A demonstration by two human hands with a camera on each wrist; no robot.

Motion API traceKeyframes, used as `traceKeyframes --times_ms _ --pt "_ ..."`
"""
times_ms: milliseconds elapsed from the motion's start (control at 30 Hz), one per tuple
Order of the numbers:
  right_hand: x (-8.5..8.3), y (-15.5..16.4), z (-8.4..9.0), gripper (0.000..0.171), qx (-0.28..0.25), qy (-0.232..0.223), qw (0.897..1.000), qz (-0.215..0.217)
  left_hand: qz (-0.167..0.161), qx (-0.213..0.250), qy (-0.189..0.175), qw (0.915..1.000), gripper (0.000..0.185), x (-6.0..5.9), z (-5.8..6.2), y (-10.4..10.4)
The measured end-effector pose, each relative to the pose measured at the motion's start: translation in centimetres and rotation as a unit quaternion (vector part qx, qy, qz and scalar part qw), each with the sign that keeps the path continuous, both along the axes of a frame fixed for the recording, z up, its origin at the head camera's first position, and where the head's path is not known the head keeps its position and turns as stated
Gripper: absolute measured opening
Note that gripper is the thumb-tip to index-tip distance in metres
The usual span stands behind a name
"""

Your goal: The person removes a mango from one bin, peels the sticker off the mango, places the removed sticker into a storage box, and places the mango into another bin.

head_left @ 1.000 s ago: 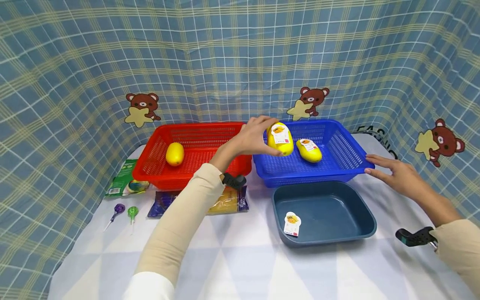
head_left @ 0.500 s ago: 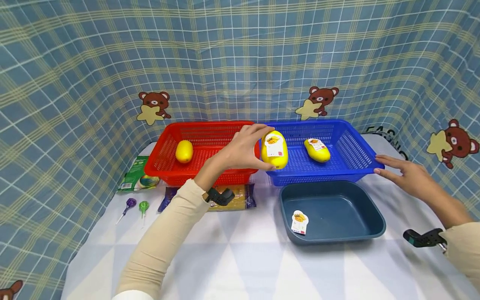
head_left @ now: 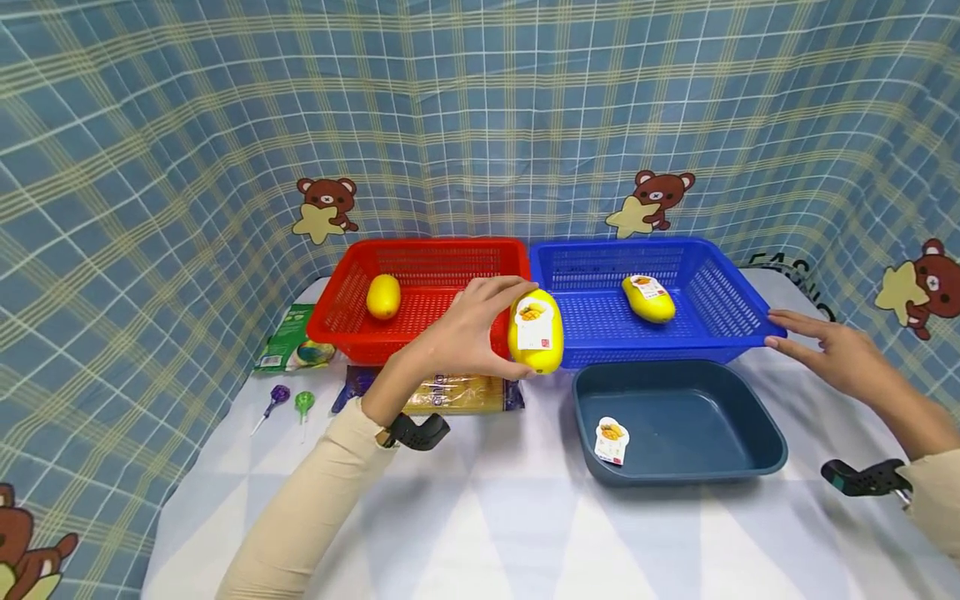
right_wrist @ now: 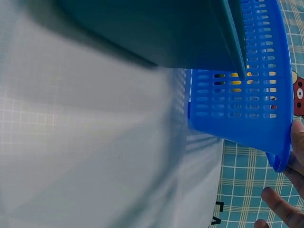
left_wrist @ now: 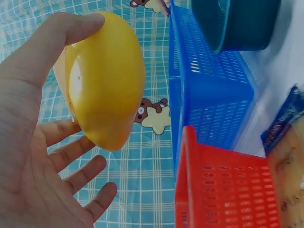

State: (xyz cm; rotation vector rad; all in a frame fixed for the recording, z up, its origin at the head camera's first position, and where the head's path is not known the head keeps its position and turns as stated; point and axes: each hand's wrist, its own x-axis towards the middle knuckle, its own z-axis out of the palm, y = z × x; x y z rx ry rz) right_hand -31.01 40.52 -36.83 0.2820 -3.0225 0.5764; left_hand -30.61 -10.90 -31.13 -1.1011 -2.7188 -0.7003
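- Nearest, on the white tablecloth (head_left: 487, 517), sits a dark teal tray (head_left: 757, 454) with a small fruit sticker (head_left: 611, 440) lying inside it near its left side
- The left hand (head_left: 468, 333) is raised above the table, thumb and fingers curled round a yellow mango (head_left: 536, 333) with a label on its face; the mango hangs in the air over the near rims where the red and blue baskets meet, just left of the tray
- Under that wrist lies a purple and gold packet (head_left: 457, 393); to its left are two lollipops (head_left: 288, 407), one purple and one green, and a green packet (head_left: 292, 342)
- The right hand (head_left: 836, 354) has its fingers straight and relaxed, fingertips touching the right near corner of the blue basket (head_left: 720, 333), holding nothing
- Farther back, a second labelled mango (head_left: 648, 298) lies in the blue basket
- The red basket (head_left: 337, 321) holds a plain yellow fruit (head_left: 383, 296)
- Behind everything hangs a blue checked cloth (head_left: 480, 117) with bear stickers
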Motion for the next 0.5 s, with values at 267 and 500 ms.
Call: traceKeyframes --times_ms 267,500 --pt "0.1 -0.1 -0.2 0.064 0.01 0.013 1.0 -0.01 0.008 0.013 -0.02 0.9997 0.1 2.5 -1.4 -2.0" --pt "0.1 -0.4 -0.1 0.064 0.023 0.017 1.0 -0.008 0.009 0.031 -0.019 0.9993 0.1 4.1 -2.9 -3.3"
